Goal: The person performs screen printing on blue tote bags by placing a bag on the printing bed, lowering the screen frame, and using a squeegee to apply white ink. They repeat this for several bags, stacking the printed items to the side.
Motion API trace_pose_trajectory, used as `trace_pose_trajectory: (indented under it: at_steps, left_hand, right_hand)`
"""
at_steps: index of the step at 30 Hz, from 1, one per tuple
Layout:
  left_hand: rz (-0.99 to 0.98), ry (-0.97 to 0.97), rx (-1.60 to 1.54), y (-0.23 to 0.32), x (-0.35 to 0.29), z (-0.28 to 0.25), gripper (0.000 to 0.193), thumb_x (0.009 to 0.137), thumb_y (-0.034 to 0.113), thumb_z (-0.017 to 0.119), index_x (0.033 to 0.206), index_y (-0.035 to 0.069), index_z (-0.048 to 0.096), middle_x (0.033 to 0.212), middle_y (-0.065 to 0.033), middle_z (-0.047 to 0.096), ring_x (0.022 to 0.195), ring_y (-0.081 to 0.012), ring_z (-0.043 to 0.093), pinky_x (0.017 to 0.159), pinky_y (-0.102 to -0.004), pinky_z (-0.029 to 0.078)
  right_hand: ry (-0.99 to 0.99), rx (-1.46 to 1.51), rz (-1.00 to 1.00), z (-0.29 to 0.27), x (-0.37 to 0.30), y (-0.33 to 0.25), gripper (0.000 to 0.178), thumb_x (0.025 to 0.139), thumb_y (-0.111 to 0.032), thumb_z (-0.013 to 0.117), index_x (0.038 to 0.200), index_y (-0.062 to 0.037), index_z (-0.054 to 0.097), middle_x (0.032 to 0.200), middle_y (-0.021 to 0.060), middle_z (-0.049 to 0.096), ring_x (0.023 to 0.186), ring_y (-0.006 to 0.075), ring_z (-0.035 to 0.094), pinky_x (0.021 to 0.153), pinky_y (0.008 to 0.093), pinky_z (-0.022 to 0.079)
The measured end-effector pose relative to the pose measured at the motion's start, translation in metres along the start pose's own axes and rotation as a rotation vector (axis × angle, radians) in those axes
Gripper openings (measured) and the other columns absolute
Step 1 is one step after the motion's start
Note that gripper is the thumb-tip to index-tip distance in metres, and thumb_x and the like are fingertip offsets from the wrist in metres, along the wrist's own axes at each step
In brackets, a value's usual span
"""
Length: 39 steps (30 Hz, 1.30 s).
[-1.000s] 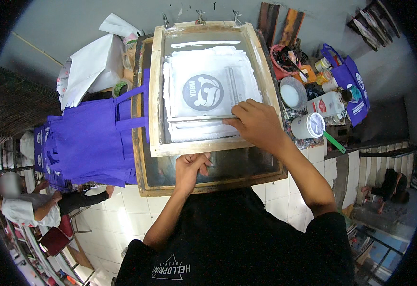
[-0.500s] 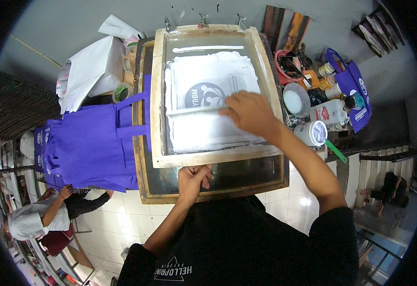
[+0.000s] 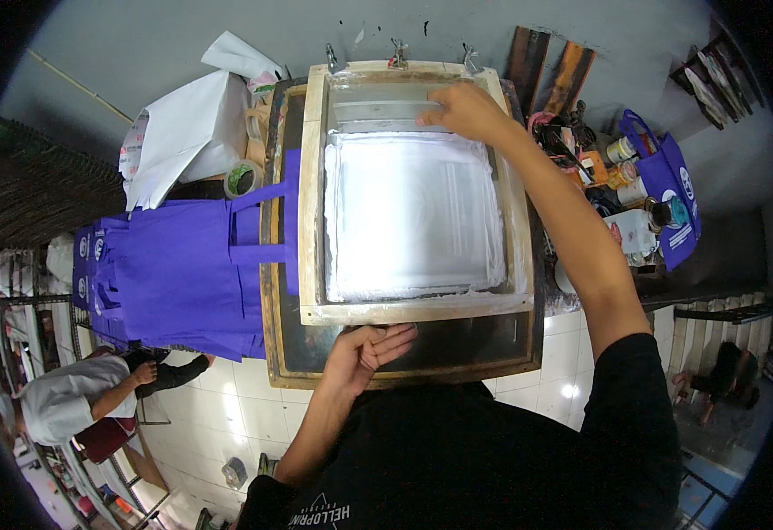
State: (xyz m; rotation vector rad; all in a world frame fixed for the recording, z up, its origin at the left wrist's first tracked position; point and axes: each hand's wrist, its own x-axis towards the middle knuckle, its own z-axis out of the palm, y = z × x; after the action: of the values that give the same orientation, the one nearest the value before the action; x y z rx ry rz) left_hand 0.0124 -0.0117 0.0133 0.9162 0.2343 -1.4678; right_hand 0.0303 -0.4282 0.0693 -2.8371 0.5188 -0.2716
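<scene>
A wooden screen-printing frame lies over a dark-topped board, hinged by metal clamps at its far end. White ink covers the middle of its mesh in a rough square. At the mesh's far end, my right hand is closed on a pale, wide squeegee; its fingers partly hide the squeegee's right end. My left hand is palm up at the frame's near edge, fingers stretched out beside the wood. Whether the fingertips touch the frame's underside I cannot tell. Purple bag straps run under the frame from the left.
Purple cloth bags are piled left of the board. Behind them are white paper and a tape roll. Jars, a white jug and another purple bag crowd the right. A person sits at lower left.
My right hand has pushed the squeegee from mid-mesh to the far end. The round grey emblem that showed is now under white. My left hand's curled fingers have straightened.
</scene>
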Motion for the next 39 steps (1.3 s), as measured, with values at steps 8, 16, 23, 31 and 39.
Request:
trace_pose_trajectory:
  at_steps: [8,16,23,31,39]
  left_hand:
    - [0.122,-0.138,0.689,0.06,-0.003,0.036,0.035,0.099,0.023,0.062,0.122,-0.002,0.069,0.117,-0.0215,0.073,0.112,-0.0287,0.07,0.098,-0.0418,0.054]
    - [1.366,0.246,1.754,0.207,0.13,0.089,0.03,0.088,0.015,0.074,0.114,0.001,0.073,0.108,-0.0208,0.073,0.094,-0.0353,0.071,0.088,-0.0407,0.054]
    - [1.109,0.228,1.695,0.191,0.12,0.079,0.026,0.085,0.02,0.078,0.104,0.002,0.078,0.091,-0.0218,0.075,0.081,-0.0362,0.072,0.078,-0.0409,0.055]
    - [1.113,0.212,1.711,0.142,0.069,0.058,0.021,0.085,0.018,0.078,0.099,0.002,0.078,0.094,-0.0209,0.074,0.085,-0.0368,0.07,0.079,-0.0419,0.053]
    - [1.079,0.2,1.754,0.085,0.002,0.041,0.014,0.084,0.013,0.077,0.094,0.003,0.076,0.092,-0.0167,0.074,0.088,-0.0361,0.068,0.081,-0.0426,0.052]
  right_hand:
    - [0.201,-0.186,0.119,0.027,-0.033,-0.016,0.06,0.08,-0.065,0.072,0.097,-0.0069,0.074,0.086,0.0144,0.074,0.084,0.0355,0.072,0.075,0.0484,0.055]
    - [0.263,-0.176,0.037,0.038,-0.05,-0.033,0.055,0.081,-0.061,0.073,0.092,-0.0071,0.072,0.094,0.0128,0.074,0.086,0.0329,0.072,0.071,0.0463,0.055]
    - [0.163,-0.177,0.093,0.033,-0.082,-0.051,0.055,0.082,-0.06,0.073,0.093,-0.0059,0.071,0.09,0.0119,0.072,0.084,0.0332,0.071,0.07,0.0471,0.054]
    - [0.214,-0.145,0.03,0.039,-0.144,-0.084,0.049,0.082,-0.055,0.073,0.083,-0.0074,0.064,0.079,0.0088,0.066,0.076,0.03,0.068,0.064,0.0444,0.052]
    - [0.163,-0.106,0.034,0.038,-0.218,-0.132,0.045,0.084,-0.051,0.072,0.087,-0.0066,0.064,0.081,0.009,0.063,0.077,0.0277,0.067,0.064,0.0422,0.052]
